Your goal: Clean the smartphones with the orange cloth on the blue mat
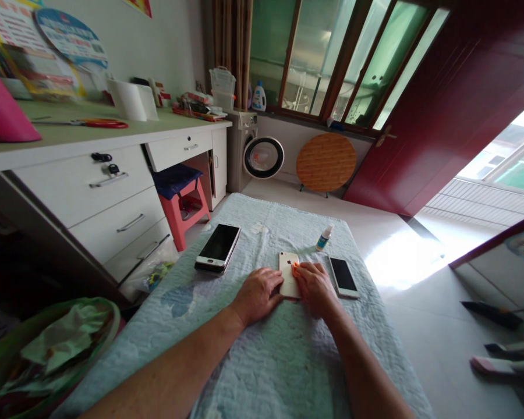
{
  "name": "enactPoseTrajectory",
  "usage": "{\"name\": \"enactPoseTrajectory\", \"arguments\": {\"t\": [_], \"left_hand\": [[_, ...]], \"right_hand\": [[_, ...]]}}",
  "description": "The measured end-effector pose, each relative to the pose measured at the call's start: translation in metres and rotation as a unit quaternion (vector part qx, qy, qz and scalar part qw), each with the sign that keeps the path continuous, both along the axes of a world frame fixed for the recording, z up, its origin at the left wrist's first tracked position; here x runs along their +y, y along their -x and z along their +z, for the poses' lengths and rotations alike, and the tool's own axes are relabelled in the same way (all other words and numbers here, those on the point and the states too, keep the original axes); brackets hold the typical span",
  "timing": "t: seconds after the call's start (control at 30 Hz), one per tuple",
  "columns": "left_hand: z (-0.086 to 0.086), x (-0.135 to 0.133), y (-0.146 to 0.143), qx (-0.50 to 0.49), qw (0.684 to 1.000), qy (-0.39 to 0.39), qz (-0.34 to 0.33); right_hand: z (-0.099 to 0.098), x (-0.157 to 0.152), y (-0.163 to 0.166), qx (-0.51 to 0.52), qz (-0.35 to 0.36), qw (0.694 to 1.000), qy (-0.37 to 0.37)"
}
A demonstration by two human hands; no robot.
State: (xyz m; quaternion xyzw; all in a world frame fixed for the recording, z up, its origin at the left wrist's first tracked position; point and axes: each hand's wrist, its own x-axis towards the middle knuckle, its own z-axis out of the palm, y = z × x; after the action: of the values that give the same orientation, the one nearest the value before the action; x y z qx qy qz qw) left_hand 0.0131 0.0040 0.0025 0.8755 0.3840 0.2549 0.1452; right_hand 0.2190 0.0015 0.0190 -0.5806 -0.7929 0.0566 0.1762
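Note:
A pale gold smartphone [289, 285] lies back side up on the quilted cloth, its apple logo and camera showing. My left hand [258, 292] grips its left edge, with the fingers along the side and the thumb by the lower corner. Pinched in my right hand [313, 285] is a small orange cloth [295, 268], pressed to the phone's back near the right edge; most of the cloth is hidden under the fingers. A white smartphone [344, 277] with a dark screen rests just right of that hand. Behind it stands a small spray bottle [325, 238].
Stacked phones [219, 244] sit at the left on the light blue quilted cover [271, 227]. Beyond are a red stool [186, 203], a white desk [109, 174] and an open washing machine [244, 134]. A waste basket [109, 326] stands at the lower left.

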Motion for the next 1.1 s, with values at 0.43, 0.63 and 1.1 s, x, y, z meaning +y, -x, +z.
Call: {"name": "enactPoseTrajectory", "arguments": {"t": [0.43, 0.63, 1.1], "left_hand": [[0.006, -0.002, -0.003, -0.005, 1.0, 0.003, -0.007], [0.003, -0.003, -0.002, 0.001, 1.0, -0.004, -0.003], [0.004, -0.001, 0.0, 0.017, 1.0, 0.004, -0.001]], "right_hand": [[-0.012, 0.012, 0.02, -0.039, 0.033, 0.998, 0.036], [-0.013, 0.012, 0.018, -0.042, -0.026, 0.999, 0.009], [0.022, -0.011, 0.002, -0.053, 0.037, 0.996, 0.069]]}}
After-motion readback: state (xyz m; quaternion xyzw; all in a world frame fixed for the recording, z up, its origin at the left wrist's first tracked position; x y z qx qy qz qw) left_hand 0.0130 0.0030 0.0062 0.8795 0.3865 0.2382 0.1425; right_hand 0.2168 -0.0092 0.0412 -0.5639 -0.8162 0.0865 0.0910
